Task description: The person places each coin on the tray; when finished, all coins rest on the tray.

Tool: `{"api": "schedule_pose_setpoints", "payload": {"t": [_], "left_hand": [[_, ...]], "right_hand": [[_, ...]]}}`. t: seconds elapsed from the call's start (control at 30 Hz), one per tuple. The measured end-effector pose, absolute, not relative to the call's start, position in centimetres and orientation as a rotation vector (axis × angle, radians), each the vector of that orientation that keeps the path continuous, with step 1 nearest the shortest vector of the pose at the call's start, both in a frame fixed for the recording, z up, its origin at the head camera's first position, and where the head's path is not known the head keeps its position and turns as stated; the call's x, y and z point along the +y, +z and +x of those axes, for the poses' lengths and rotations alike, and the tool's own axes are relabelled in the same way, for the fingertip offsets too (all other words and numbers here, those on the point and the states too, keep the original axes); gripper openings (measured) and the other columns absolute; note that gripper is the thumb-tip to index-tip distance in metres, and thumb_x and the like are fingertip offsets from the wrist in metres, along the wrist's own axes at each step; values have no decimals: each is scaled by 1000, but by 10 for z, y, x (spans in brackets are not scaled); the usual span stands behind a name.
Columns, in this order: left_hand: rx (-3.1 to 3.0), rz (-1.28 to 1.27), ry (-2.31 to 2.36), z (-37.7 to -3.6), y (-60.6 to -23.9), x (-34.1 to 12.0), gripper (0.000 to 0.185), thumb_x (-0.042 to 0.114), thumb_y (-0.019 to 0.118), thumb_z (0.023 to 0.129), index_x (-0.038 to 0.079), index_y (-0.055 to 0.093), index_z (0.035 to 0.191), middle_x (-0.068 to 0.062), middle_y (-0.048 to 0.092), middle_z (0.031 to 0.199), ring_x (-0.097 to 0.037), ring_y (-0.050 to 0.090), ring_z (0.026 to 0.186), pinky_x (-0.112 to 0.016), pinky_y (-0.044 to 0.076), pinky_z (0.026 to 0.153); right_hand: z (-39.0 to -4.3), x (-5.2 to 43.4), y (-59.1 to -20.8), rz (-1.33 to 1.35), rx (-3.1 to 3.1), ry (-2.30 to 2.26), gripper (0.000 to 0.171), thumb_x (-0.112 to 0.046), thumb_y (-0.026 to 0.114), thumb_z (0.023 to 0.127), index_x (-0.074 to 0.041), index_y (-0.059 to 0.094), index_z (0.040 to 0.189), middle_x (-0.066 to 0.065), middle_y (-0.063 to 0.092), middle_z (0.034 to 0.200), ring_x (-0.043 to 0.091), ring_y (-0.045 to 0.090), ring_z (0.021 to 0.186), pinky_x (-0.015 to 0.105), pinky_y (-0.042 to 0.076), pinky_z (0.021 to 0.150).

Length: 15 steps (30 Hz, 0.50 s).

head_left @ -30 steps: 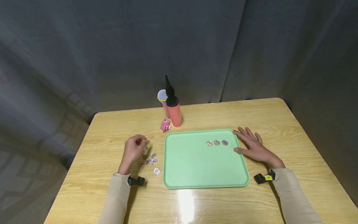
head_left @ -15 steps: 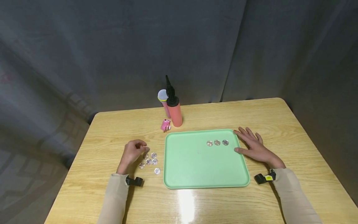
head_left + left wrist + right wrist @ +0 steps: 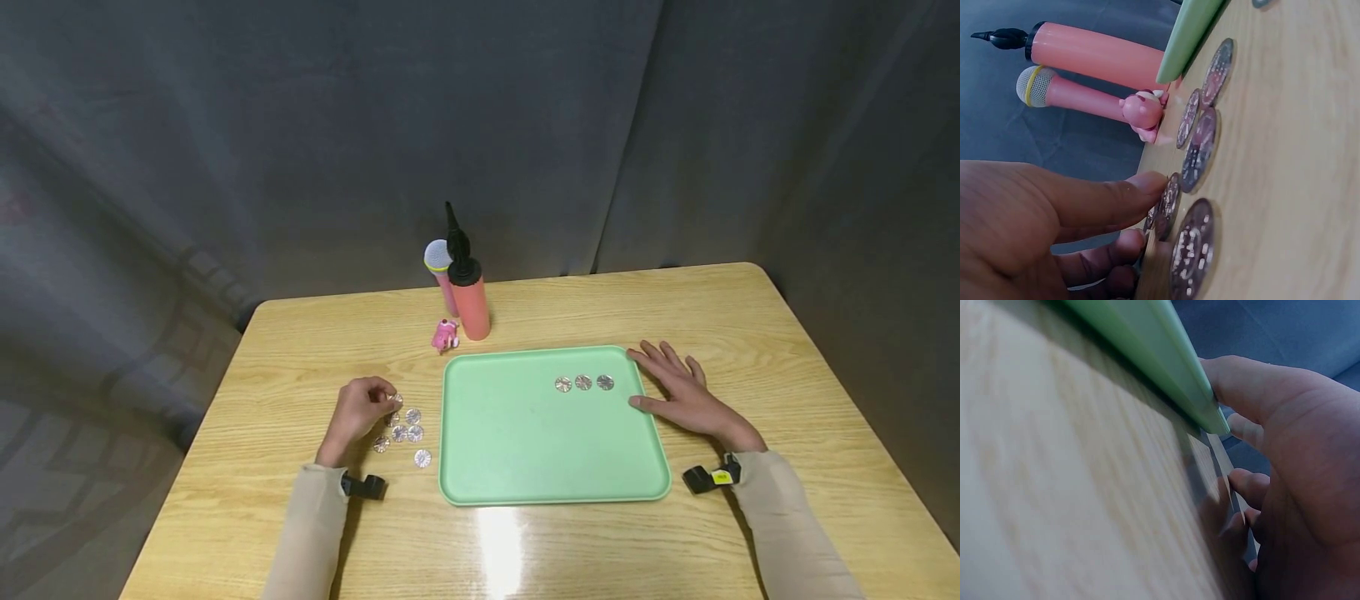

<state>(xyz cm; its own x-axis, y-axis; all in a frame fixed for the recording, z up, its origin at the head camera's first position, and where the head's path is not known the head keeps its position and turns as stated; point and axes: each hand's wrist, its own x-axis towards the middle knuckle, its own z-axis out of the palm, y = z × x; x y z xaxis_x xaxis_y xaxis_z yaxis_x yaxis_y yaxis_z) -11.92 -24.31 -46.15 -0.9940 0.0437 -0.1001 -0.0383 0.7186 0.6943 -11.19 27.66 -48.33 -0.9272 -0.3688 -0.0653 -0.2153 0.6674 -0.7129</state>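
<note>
Your left hand (image 3: pixel 358 408) curled over the far end of the loose coins (image 3: pixel 405 433) on the table (image 3: pixel 300 350), left of the green tray (image 3: pixel 525 450); its thumb and fingertips (image 3: pixel 1147 183) pinched one coin on edge. Your right hand (image 3: pixel 682 392) lay flat with fingers straight and spread, holding nothing, its thumb against the tray's right rim. Three coins in a row (image 3: pixel 583 382) sat in the tray's far right part. A pink pump (image 3: pixel 468 300), a toy microphone (image 3: pixel 438 267) and a small pink figure (image 3: pixel 444 335) stood beyond the tray.
</note>
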Motion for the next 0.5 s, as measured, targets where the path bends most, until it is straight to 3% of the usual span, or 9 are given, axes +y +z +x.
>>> {"api": "schedule_pose_setpoints", "payload": {"t": [0.5], "left_hand": [[2910,14,1005,-118,-463,-238,12,7,79,83,2,71,90,-9,65,76,-14,50,65,-23,40,60]], "right_hand": [[-112,276,-483,-473,2679,-1106,78,-34,67,94,-14,27,159,27,8,166,49,-8,154,71,-14,113]]}}
